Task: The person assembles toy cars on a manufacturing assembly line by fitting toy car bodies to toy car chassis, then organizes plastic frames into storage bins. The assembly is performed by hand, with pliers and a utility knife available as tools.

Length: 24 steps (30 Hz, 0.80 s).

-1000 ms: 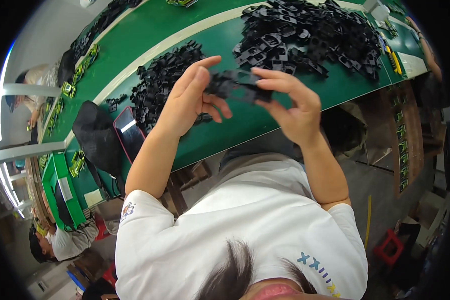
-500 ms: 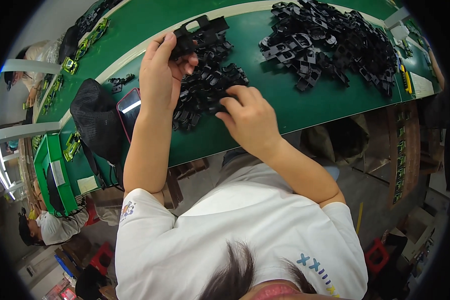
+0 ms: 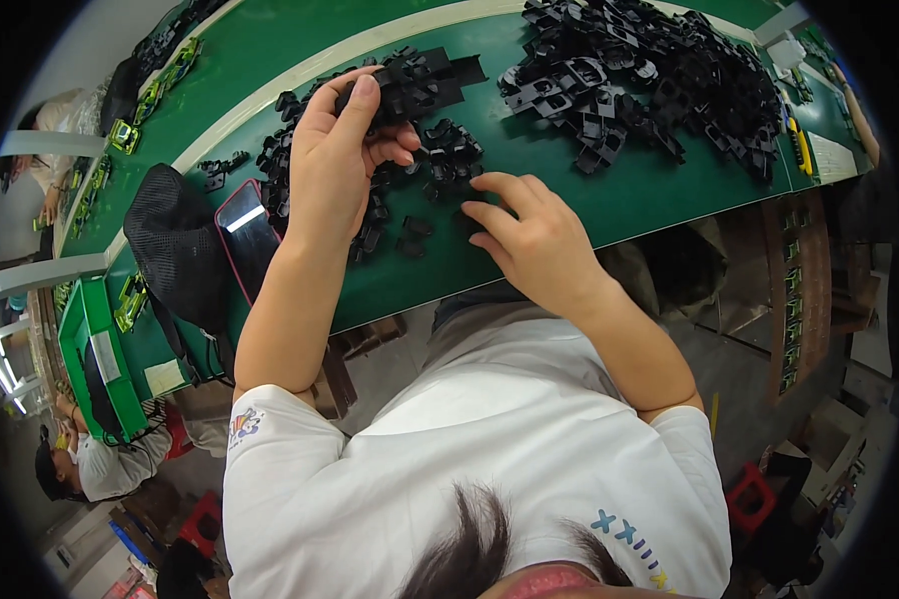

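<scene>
A black plastic frame (image 3: pixel 454 82) with a flat projecting edge is held up in my left hand (image 3: pixel 345 140), its thumb and fingers closed around the near end. Under and beside it lies a loose heap of small black plastic parts (image 3: pixel 451 150). My right hand (image 3: pixel 539 230) is at the heap's right edge with its fingers bent; whatever lies between the fingertips is dark and too small to make out. A pair of small black pieces (image 3: pixel 415 235) sits apart on the green tabletop (image 3: pixel 569 210).
A large pile of black plastic frames (image 3: pixel 659 90) covers the far right. To my left lie a phone (image 3: pixel 248 235), a black mesh bag (image 3: pixel 175 225) and a green bin (image 3: pixel 105 359). A yellow-handled tool (image 3: pixel 801 148) lies at the right. Other people sit along the left.
My right hand has drawn slightly right across the heap's edge. My left hand, still gripping the black frame, has shifted a little right, and the frame is turned. Fewer parts lie between my hands.
</scene>
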Each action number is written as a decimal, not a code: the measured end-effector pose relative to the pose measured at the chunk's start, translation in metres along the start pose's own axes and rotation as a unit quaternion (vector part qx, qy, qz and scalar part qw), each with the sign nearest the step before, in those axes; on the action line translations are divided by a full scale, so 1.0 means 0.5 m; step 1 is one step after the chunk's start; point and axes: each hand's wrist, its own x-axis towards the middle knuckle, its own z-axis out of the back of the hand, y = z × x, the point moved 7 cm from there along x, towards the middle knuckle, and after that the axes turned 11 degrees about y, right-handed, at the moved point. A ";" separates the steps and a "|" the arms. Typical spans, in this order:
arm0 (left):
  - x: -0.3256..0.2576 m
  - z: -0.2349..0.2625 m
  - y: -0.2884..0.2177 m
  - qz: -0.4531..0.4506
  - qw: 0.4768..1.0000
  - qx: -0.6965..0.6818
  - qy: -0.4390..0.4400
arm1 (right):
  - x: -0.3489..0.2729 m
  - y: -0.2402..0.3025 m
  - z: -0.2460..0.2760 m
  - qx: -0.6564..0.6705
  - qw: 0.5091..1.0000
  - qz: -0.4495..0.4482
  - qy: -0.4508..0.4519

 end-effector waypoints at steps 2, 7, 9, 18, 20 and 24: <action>0.000 -0.002 0.006 0.009 1.000 0.004 0.003 | -0.008 -0.006 -0.006 0.001 1.000 -0.030 -0.009; -0.005 -0.021 0.027 0.030 0.999 0.008 0.022 | -0.041 -0.035 0.016 0.004 0.991 -0.111 -0.078; -0.009 -0.030 0.036 0.046 0.999 -0.012 0.018 | -0.050 -0.040 0.022 -0.006 0.989 -0.111 -0.099; -0.013 -0.046 0.068 0.084 0.995 0.022 0.049 | -0.070 -0.090 0.058 0.101 0.963 -0.224 -0.113; -0.019 -0.056 0.077 0.093 0.993 0.022 0.065 | -0.086 -0.123 0.066 0.286 0.901 -0.278 -0.174; -0.040 -0.092 0.091 0.099 0.991 -0.009 0.084 | -0.054 -0.118 0.105 0.415 0.841 -0.230 -0.262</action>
